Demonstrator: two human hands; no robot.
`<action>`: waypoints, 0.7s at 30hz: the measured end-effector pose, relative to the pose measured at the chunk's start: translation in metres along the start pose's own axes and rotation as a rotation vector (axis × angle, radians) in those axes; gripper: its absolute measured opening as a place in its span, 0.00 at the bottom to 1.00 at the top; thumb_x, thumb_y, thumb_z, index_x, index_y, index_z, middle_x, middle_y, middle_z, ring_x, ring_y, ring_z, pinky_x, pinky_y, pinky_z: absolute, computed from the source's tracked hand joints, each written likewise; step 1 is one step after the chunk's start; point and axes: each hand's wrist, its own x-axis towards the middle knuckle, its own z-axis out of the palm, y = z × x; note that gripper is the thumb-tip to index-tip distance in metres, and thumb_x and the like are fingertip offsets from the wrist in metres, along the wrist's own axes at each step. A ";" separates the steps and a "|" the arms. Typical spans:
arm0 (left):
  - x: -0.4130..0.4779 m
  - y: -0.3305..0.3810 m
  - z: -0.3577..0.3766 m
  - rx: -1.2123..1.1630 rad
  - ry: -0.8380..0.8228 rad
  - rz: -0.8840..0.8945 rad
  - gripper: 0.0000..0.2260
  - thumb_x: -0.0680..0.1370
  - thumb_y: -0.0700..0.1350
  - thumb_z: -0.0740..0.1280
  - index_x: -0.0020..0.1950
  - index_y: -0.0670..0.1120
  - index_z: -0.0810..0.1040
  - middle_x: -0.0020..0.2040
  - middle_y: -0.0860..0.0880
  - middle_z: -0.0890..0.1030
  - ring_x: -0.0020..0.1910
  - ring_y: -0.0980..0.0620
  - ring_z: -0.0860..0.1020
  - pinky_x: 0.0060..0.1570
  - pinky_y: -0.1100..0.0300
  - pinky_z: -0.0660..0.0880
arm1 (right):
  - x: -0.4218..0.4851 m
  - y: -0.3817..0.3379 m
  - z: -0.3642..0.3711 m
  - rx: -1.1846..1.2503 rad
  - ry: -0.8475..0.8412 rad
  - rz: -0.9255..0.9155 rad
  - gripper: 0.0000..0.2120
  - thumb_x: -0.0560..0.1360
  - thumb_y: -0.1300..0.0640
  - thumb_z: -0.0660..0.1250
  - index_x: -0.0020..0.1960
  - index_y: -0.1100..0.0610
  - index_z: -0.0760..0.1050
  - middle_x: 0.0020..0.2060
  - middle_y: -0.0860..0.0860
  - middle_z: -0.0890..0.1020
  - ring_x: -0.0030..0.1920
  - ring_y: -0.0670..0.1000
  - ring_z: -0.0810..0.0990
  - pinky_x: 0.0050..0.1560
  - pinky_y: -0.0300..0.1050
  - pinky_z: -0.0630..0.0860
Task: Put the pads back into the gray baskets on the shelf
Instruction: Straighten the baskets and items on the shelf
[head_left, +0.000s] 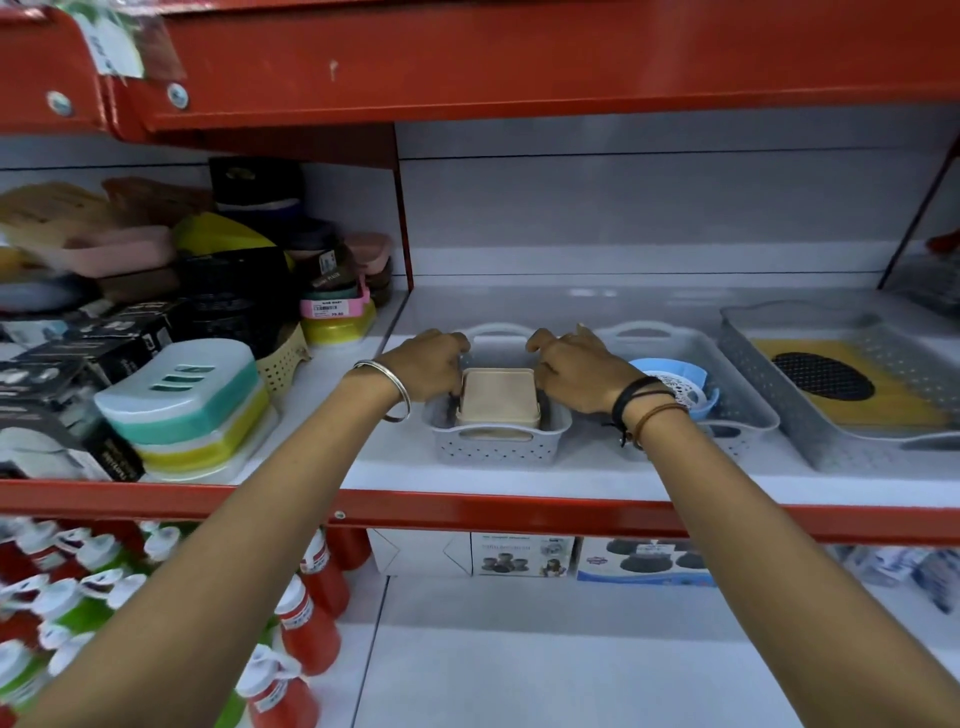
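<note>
A stack of beige square pads (497, 397) sits inside the small gray basket (496, 447) in the middle of the white shelf. My left hand (426, 366) curls its fingers down along the stack's left side, and my right hand (571, 371) does the same on the right side. Both hands reach into the basket and touch the pads. A second gray basket (737, 415) to the right holds round blue and white pads (680, 387), partly hidden by my right wrist. A large gray tray (753, 353) at the far right holds a yellow mat with a black oval pad (823, 375).
Stacked soap boxes (182, 400), black boxes and plastic containers crowd the shelf to the left. A red shelf beam (519, 512) runs along the front edge and another red shelf hangs overhead. Red and green bottles (306, 623) and boxed goods stand on the shelf below.
</note>
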 end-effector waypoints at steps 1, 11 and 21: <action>0.002 0.001 0.001 0.010 0.009 -0.003 0.20 0.70 0.37 0.67 0.62 0.39 0.74 0.55 0.37 0.81 0.56 0.38 0.77 0.59 0.48 0.74 | 0.001 -0.001 0.001 0.002 -0.005 -0.003 0.19 0.77 0.61 0.52 0.67 0.62 0.63 0.55 0.62 0.80 0.63 0.59 0.73 0.76 0.52 0.46; 0.001 0.009 -0.001 0.039 0.028 -0.045 0.18 0.69 0.37 0.67 0.58 0.36 0.75 0.56 0.35 0.79 0.54 0.36 0.76 0.55 0.46 0.77 | -0.003 -0.007 0.001 0.028 0.023 0.002 0.19 0.77 0.63 0.52 0.68 0.62 0.63 0.57 0.64 0.78 0.65 0.62 0.69 0.74 0.48 0.50; -0.031 0.039 -0.014 0.200 0.152 -0.025 0.19 0.76 0.41 0.57 0.68 0.46 0.66 0.58 0.38 0.78 0.56 0.38 0.75 0.56 0.51 0.74 | -0.037 0.017 -0.026 0.233 0.193 0.012 0.15 0.77 0.58 0.58 0.64 0.55 0.69 0.59 0.54 0.79 0.55 0.59 0.78 0.58 0.51 0.75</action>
